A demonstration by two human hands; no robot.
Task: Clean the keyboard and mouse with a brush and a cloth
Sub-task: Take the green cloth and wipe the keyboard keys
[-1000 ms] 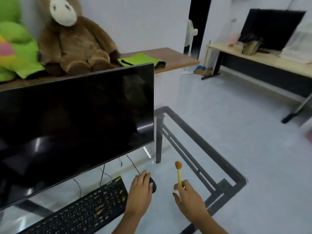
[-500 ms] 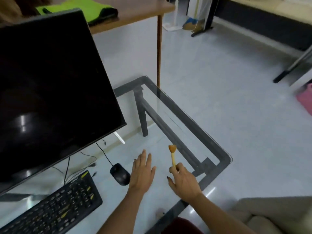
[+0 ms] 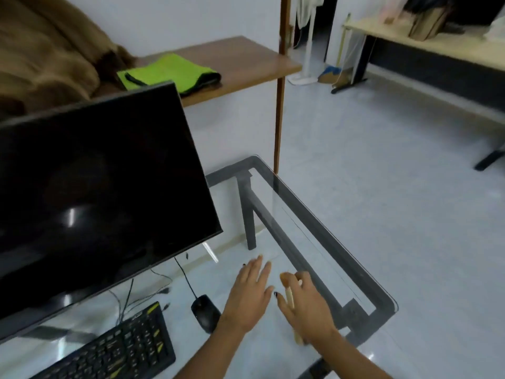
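Brush [image 3: 289, 295] now laid low under the right hand [image 3: 306, 307], lower centre, thumb and fingers clamped on its handle, no longer upright. Left hand [image 3: 251, 294] off the mouse [image 3: 205, 313], fingers straight and flat on the glass desk [image 3: 363, 272]. Keyboard [image 3: 120, 348] lower left. Brushing apparently finished or paused.

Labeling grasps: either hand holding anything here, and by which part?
Right hand holds the thin yellowish brush by its handle, its orange tip past the fingers. Left hand is flat and holds nothing.
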